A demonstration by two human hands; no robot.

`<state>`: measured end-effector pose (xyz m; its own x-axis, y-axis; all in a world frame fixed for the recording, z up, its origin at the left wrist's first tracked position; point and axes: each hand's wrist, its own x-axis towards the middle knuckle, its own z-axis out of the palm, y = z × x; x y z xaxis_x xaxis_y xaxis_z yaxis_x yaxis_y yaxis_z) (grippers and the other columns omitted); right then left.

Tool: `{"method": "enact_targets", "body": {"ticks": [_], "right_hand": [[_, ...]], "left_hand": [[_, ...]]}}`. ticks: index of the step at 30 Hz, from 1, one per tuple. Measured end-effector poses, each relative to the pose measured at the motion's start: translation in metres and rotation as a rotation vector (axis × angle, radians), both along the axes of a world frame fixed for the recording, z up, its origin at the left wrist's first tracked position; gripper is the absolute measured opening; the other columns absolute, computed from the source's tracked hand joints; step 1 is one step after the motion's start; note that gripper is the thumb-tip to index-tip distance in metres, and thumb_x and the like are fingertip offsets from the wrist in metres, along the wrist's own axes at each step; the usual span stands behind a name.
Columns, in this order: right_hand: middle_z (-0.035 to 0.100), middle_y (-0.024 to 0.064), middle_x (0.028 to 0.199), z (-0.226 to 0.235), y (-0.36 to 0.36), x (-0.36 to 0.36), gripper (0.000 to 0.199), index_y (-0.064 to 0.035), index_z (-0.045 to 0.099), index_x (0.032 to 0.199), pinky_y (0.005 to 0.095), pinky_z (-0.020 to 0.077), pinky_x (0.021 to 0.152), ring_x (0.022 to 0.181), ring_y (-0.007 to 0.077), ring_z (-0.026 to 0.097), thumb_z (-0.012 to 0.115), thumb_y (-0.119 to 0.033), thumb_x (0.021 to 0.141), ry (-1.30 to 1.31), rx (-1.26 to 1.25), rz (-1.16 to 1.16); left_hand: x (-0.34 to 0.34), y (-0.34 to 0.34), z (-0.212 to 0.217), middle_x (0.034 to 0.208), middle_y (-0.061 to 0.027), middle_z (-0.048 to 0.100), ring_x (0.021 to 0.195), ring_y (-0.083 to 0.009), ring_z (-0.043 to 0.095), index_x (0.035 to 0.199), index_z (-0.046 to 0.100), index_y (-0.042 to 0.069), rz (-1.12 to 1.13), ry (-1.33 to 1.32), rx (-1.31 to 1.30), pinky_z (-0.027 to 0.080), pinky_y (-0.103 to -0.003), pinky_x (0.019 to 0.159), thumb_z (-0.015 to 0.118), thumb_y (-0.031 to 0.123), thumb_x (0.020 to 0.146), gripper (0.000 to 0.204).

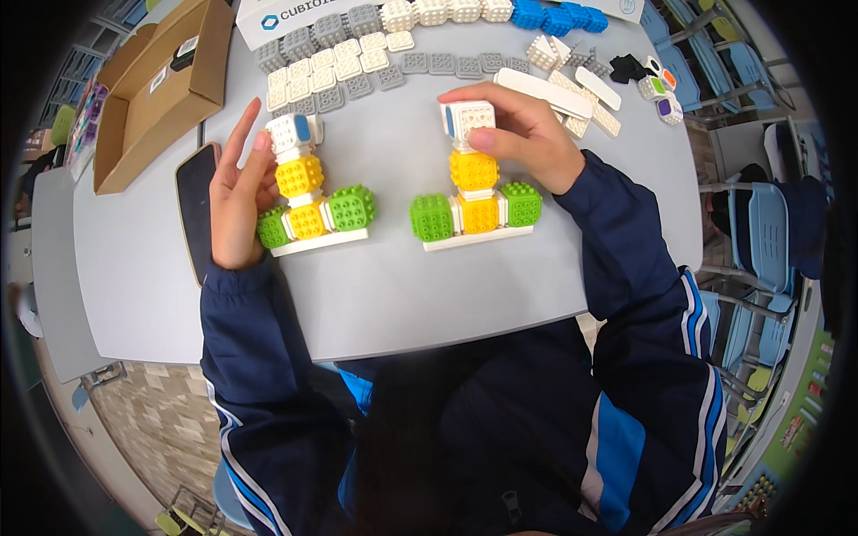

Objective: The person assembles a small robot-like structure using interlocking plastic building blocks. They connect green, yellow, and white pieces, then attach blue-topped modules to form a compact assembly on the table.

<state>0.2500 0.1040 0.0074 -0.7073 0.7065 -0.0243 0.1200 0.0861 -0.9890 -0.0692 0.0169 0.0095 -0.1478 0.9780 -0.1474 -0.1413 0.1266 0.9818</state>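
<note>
Two similar toy block models stand side by side on the grey table. The left model has a white cube (288, 133) on top, yellow studded blocks (299, 177) below, green blocks (352, 208) at either side and a white base strip (320, 242). My left hand (237, 196) is beside it, index finger stretched up and thumb by the white cube, not visibly gripping. On the right model, my right hand (523, 129) pinches the top white cube (471, 117) with its blue patch. Beneath are yellow blocks (474, 170), green blocks (432, 217) and another white strip (478, 238).
Rows of grey, white and blue blocks (559, 18) line the far side before a white box (304, 18). White bars (545, 92) and small coloured cubes (659, 85) lie far right. A cardboard box (161, 98) and a phone (197, 214) are at left.
</note>
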Motion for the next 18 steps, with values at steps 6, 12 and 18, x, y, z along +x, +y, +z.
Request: {"method": "enact_targets", "body": {"ticks": [6,12,18], "right_hand": [[0.052,0.0046,0.118,-0.013,0.001,-0.002,0.046,-0.0068,0.055,0.137,0.0274,0.0424,0.097,0.112,0.0128,0.051,0.058,-0.029,0.097,-0.086,0.233,-0.031],[0.054,0.0054,0.123,0.002,0.001,-0.001,0.046,-0.0115,0.056,0.138,0.0252,0.0422,0.087,0.105,0.0135,0.049,0.057,-0.032,0.097,-0.184,0.425,-0.027],[0.069,0.0031,0.114,0.028,0.054,-0.02,0.034,-0.0159,0.066,0.127,0.0307,0.0442,0.087,0.102,0.0196,0.054,0.06,-0.031,0.096,-0.173,0.761,-0.165]], "left_hand": [[0.007,0.002,-0.004,0.112,-0.0106,0.069,0.093,-0.0108,0.066,0.141,0.051,0.003,0.058,0.232,0.156,0.05,-0.024,0.088,0.055,0.025,0.103,0.044],[-0.003,-0.001,0.0,0.09,-0.0046,0.069,0.078,-0.0074,0.06,0.136,0.054,0.0,0.138,0.523,0.164,0.046,-0.022,0.074,0.057,0.03,0.102,0.046],[-0.01,-0.002,0.003,0.086,-0.0037,0.066,0.08,-0.0085,0.057,0.127,0.061,-0.001,0.305,0.608,0.199,0.045,-0.024,0.073,0.058,0.029,0.101,0.039]]}}
